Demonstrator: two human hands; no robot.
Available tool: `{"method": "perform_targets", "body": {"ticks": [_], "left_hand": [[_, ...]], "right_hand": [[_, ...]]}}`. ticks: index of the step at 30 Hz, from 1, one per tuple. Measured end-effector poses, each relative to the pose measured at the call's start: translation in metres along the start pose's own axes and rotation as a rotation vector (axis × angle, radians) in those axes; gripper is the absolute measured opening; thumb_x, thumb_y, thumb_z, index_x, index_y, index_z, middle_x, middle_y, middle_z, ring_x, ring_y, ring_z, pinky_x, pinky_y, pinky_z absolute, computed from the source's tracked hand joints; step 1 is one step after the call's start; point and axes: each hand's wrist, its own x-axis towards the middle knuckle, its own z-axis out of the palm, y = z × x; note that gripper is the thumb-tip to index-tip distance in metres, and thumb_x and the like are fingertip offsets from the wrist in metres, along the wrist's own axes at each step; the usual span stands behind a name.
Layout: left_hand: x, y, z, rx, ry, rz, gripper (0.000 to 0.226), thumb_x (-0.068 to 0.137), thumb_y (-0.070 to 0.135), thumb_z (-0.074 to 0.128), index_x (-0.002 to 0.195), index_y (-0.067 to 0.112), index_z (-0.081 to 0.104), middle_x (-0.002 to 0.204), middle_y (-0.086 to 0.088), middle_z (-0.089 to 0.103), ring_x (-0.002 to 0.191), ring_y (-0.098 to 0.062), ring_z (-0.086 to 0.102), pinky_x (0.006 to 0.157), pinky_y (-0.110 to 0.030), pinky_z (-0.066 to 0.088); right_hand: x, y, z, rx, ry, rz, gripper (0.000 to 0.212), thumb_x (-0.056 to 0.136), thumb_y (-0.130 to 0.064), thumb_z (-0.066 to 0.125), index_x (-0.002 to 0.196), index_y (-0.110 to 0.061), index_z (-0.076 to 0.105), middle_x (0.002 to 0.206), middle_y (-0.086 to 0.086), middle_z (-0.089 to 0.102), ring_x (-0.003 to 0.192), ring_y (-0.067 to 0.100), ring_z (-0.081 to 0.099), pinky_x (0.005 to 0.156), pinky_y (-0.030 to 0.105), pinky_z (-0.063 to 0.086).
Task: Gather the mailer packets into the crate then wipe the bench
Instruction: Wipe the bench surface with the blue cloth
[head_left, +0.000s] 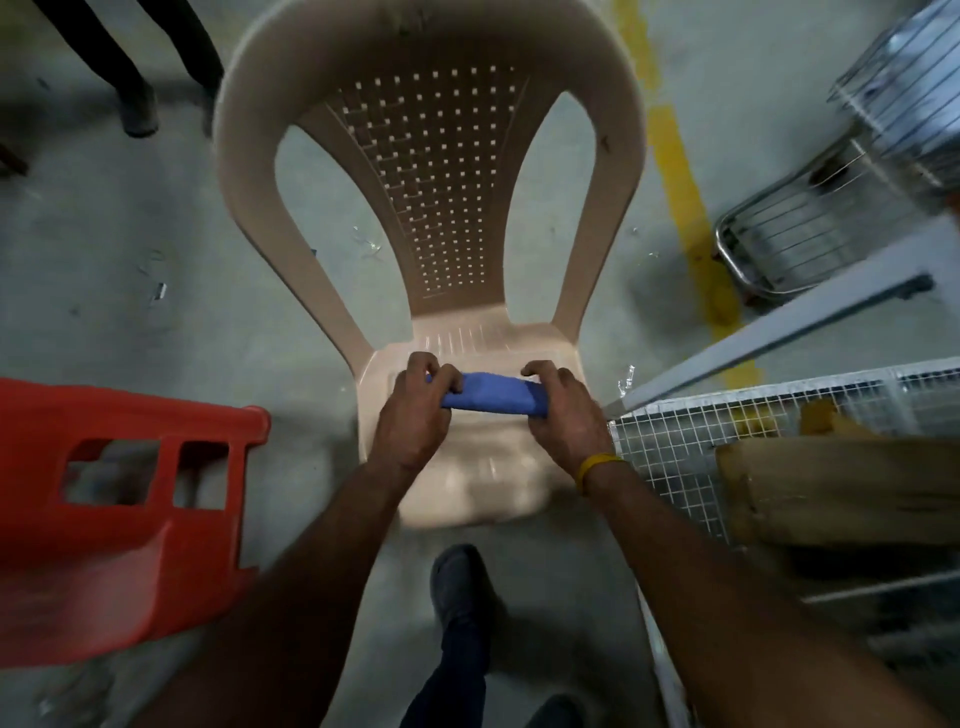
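Here the blue cloth (491, 395) lay lengthwise left to right above the chair seat (483, 338), left hand (415, 410) and right hand (563, 413) each gripping one end with curled fingers

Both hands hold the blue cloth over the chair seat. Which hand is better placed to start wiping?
Probably either: the left hand and right hand each grip one end of the blue cloth above the chair seat.

Single view from my head, wide-angle, facing forward and steeply down. Close over the beige plastic chair (441, 208) seat, my forearms reaching in from the bottom edge; concrete floor (130, 260) all around.
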Motion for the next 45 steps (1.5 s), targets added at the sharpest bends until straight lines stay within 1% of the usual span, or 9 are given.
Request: {"method": "perform_targets", "body": {"ticks": [8, 11, 14, 18, 21, 27, 31, 37, 45], "left_hand": [[-0.116, 0.097, -0.073, -0.287, 0.097, 0.067, 0.032, 0.068, 0.013, 0.055, 0.093, 0.033, 0.058, 0.096, 0.000, 0.062, 0.094, -0.027, 0.057, 0.075, -0.036, 0.046], [-0.158, 0.140, -0.097, -0.490, 0.098, 0.078, 0.031, 0.066, 0.008, 0.056, 0.090, 0.024, 0.066, 0.088, 0.012, 0.057, 0.093, -0.018, 0.057, 0.077, -0.017, 0.043], [-0.193, 0.176, -0.114, -0.677, 0.004, 0.011, 0.033, 0.065, 0.006, 0.055, 0.095, 0.015, 0.065, 0.088, 0.009, 0.060, 0.075, -0.010, 0.062, 0.064, -0.028, 0.052], [-0.233, 0.205, -0.118, -0.638, 0.038, 0.029, 0.049, 0.068, 0.007, 0.062, 0.113, 0.023, 0.057, 0.117, -0.003, 0.057, 0.111, -0.017, 0.056, 0.091, -0.026, 0.048], [-0.266, 0.228, -0.119, -0.629, 0.112, 0.051, 0.053, 0.072, 0.001, 0.062, 0.114, 0.032, 0.051, 0.127, -0.003, 0.051, 0.120, -0.016, 0.049, 0.101, -0.032, 0.044], [-0.342, 0.267, -0.123, -0.567, 0.264, 0.271, 0.027, 0.072, -0.003, 0.055, 0.090, 0.016, 0.061, 0.113, 0.000, 0.057, 0.105, 0.000, 0.051, 0.078, -0.021, 0.040], [-0.386, 0.281, -0.130, -0.640, 0.178, 0.390, 0.033, 0.075, -0.009, 0.056, 0.087, 0.020, 0.068, 0.092, 0.005, 0.067, 0.088, -0.010, 0.061, 0.082, -0.021, 0.046], [-0.444, 0.283, -0.136, -0.639, -0.001, 0.581, 0.033, 0.078, 0.004, 0.060, 0.109, 0.009, 0.070, 0.106, -0.003, 0.067, 0.094, -0.010, 0.061, 0.081, -0.009, 0.044], [-0.527, 0.334, -0.134, -0.602, -0.294, 0.804, 0.051, 0.078, -0.015, 0.055, 0.124, 0.005, 0.060, 0.120, -0.006, 0.058, 0.106, -0.006, 0.055, 0.085, -0.004, 0.042]], "right_hand": [[-0.139, -0.025, -0.102, 0.305, -0.083, -0.034, 0.032, 0.072, -0.011, 0.063, 0.101, -0.015, 0.052, 0.090, 0.004, 0.054, 0.080, 0.027, 0.056, 0.064, 0.033, 0.041], [-0.200, -0.031, -0.133, 0.430, -0.139, 0.023, 0.041, 0.068, -0.026, 0.061, 0.106, -0.021, 0.047, 0.081, 0.009, 0.060, 0.069, 0.025, 0.057, 0.057, 0.032, 0.045], [-0.254, -0.031, -0.154, 0.521, -0.113, 0.015, 0.058, 0.069, -0.035, 0.067, 0.122, -0.027, 0.045, 0.093, 0.011, 0.066, 0.077, 0.027, 0.067, 0.066, 0.038, 0.055], [-0.318, -0.030, -0.164, 0.574, 0.177, 0.061, 0.058, 0.078, -0.015, 0.076, 0.128, -0.022, 0.048, 0.115, 0.003, 0.059, 0.099, 0.016, 0.061, 0.088, 0.034, 0.055], [-0.369, -0.038, -0.167, 0.545, 0.530, 0.107, 0.055, 0.076, -0.005, 0.075, 0.122, -0.023, 0.049, 0.127, 0.005, 0.048, 0.104, 0.003, 0.049, 0.086, 0.006, 0.043], [-0.471, -0.058, -0.164, 0.508, 0.861, 0.200, 0.035, 0.086, -0.002, 0.066, 0.095, -0.036, 0.062, 0.145, 0.012, 0.036, 0.126, 0.015, 0.045, 0.100, 0.039, 0.048], [-0.539, -0.071, -0.159, 0.440, 0.868, 0.244, 0.024, 0.089, -0.001, 0.061, 0.103, -0.016, 0.075, 0.150, 0.014, 0.032, 0.133, 0.016, 0.037, 0.108, 0.037, 0.041], [-0.631, -0.086, -0.137, 0.280, 0.672, 0.272, 0.058, 0.089, 0.003, 0.059, 0.143, -0.014, 0.049, 0.162, 0.011, 0.010, 0.144, 0.021, 0.028, 0.109, 0.023, 0.034], [-0.757, -0.086, -0.139, 0.110, 1.013, 0.520, 0.020, 0.095, -0.025, 0.063, 0.105, -0.009, 0.069, 0.121, 0.005, 0.050, 0.098, 0.023, 0.053, 0.080, 0.039, 0.052]]}}
